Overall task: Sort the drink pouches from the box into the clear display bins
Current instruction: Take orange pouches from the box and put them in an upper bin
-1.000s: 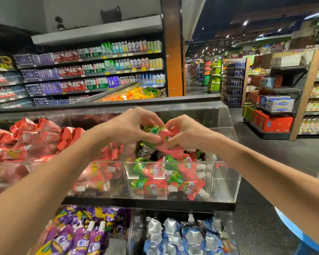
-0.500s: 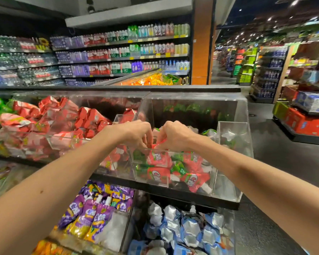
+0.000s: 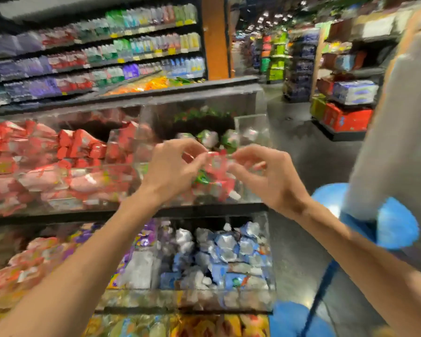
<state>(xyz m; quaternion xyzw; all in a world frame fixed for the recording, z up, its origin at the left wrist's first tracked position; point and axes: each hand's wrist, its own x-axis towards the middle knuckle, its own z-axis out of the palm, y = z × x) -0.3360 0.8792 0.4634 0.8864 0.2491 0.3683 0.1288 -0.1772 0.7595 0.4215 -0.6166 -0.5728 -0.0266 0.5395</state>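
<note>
Holding a red-and-green pouch just above the upper right clear bin, the left hand and right hand each seem to pinch its top edge, though blur hides detail. The next move likely calls for releasing it among the matching pouches.

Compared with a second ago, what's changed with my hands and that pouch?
Both hands carried the red-and-green pouch down to the right-hand upper bin. Now the left hand and right hand have drawn apart and loosened; blur hides whether either grip still holds it. The red pouches and blue pouches lie unchanged.
</note>
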